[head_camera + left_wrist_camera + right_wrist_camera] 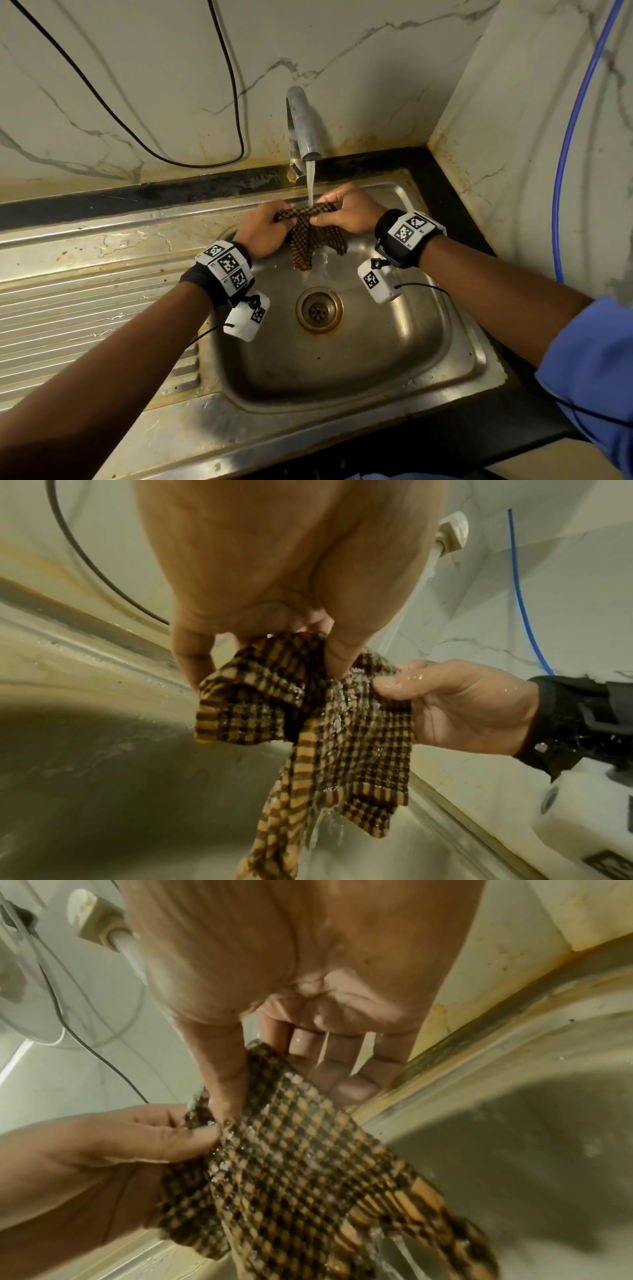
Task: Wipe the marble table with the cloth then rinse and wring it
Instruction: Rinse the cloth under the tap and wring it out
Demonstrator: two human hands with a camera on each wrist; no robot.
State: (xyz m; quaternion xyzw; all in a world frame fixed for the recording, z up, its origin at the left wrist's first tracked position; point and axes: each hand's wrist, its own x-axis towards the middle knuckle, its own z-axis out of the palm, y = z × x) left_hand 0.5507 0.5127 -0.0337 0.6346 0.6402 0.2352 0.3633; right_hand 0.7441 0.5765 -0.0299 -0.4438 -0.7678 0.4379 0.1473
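Observation:
A brown-and-orange checked cloth hangs wet over the steel sink, under the running stream from the tap. My left hand pinches its left upper edge and my right hand pinches the right upper edge, stretching the top between them. In the left wrist view the cloth droops from my left hand, with water running off it, and my right hand holds its side. In the right wrist view my right hand pinches the cloth with thumb and forefinger, the other fingers straight.
The sink drain lies below the cloth. A ribbed draining board extends to the left. Marble walls rise behind and to the right, with a black cable and a blue hose on them. A black counter edge borders the sink.

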